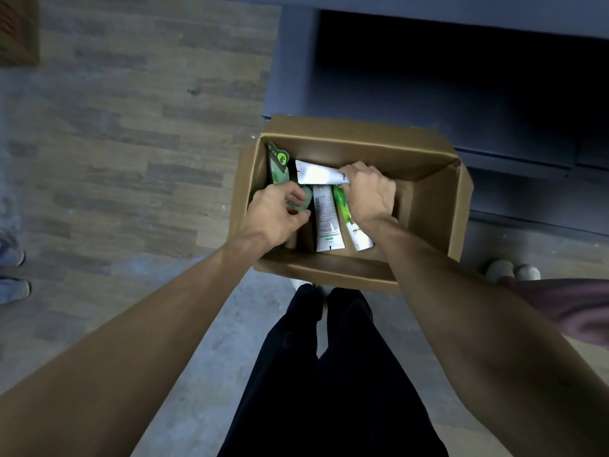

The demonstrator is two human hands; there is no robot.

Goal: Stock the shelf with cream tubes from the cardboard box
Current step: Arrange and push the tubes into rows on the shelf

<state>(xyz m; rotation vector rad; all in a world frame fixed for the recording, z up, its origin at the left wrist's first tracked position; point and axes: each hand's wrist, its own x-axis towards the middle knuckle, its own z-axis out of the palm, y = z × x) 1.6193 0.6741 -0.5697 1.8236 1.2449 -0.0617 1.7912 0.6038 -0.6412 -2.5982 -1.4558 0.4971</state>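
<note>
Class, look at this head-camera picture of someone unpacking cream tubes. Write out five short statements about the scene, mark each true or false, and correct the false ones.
1. Both hands reach into the cardboard box. True.
2. The right hand holds a white tube lying crosswise. True.
3. The box is sealed shut. False: its flaps are open.
4. The left hand rests on the floor. False: its fingers close on a green tube in the box.
5. The box holds only one tube. False: several are visible.
</note>
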